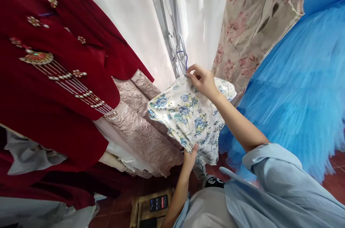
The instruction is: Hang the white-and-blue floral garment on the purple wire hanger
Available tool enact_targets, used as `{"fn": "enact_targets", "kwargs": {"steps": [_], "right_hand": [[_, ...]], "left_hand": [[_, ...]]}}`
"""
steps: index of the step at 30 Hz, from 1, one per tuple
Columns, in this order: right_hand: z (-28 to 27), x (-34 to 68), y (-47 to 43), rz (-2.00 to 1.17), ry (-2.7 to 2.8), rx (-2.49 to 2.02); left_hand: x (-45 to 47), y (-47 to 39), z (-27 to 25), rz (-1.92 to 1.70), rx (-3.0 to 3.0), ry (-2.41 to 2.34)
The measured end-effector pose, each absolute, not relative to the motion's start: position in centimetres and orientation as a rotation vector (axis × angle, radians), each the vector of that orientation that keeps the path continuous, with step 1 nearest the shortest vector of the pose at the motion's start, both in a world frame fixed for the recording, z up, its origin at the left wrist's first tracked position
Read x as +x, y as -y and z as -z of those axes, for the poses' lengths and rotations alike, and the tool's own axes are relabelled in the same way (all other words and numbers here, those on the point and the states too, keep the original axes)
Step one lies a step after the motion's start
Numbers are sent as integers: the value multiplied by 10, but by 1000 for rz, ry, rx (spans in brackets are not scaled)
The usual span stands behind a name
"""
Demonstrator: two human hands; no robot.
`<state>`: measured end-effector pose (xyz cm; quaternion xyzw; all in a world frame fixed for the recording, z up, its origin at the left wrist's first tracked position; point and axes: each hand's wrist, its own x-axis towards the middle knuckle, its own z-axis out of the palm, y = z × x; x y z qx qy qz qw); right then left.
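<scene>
A white blouse with blue and yellow flowers (183, 109) hangs in front of me, spread between my two hands. The purple hook of a hanger (186, 60) rises from its neckline, beside several pale hangers (176, 46). With thumb and forefinger, my right hand (203, 81) pinches the blouse's neckline just below that hook; whether it also grips the hanger is hidden. Lower down, my left hand (190, 158) holds the side of the blouse, thumb on top and the other fingers behind the cloth.
On the left hang a dark red velvet garment with beaded ornaments (88, 95) and a pink brocade garment (145, 131). A beige floral dress (239, 34) and a blue tulle dress (291, 88) hang on the right. Below, a phone (159, 203) lies on a wooden stool (136, 208).
</scene>
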<state>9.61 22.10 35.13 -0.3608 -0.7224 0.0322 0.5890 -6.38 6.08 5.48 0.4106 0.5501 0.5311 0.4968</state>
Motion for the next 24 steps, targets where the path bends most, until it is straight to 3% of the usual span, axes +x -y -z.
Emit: {"fn": "enact_targets", "kwargs": {"steps": [4,6,8,12,15,19,24], "right_hand": [[-337,104,-213,-159,1726,-777],[-327,106,-212,-233,1742,-745],[-317,104,-214,-308,1726,-696],[-300,93,-223,-373,1563,-565],[-291,83,-232,-376,1379,-537],[-294,76,-235,-488,1162,-598],[-313,74,-224,-875,976,-543]], "left_hand": [[-105,-92,-94,-1777,915,-1498],[-124,-112,-141,-2186,1013,-1605],[-130,-134,-200,-2378,1370,-1522],[-100,-173,-310,-1874,2320,-1204],[-68,-195,-353,-1495,2570,-1083],[-47,-208,-361,-1410,2593,-1195],[-42,-207,-353,-1528,2531,-1183]]}}
